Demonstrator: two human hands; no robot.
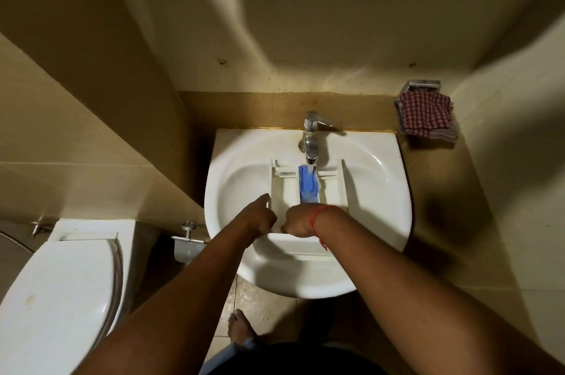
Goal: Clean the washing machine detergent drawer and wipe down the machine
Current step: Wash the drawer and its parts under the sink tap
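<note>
A white detergent drawer [333, 188] with a blue insert [308, 183] lies in the white washbasin [382, 191], its far end under the chrome tap [311, 137]. Water runs from the tap onto the blue insert. My left hand [258, 215] holds the drawer's left side wall, thumb along its edge. My right hand [301, 220], a red thread around its wrist, is curled over the drawer's near part; its fingers are hidden underneath. The drawer's front panel [301, 247] rests toward the basin's near rim.
A red-checked cloth [426, 116] hangs on a chrome holder on the right wall. A white toilet [58, 289] with its lid down stands at the lower left. A metal paper holder [187, 241] sits between toilet and basin. My bare foot [241, 327] is on the tiled floor.
</note>
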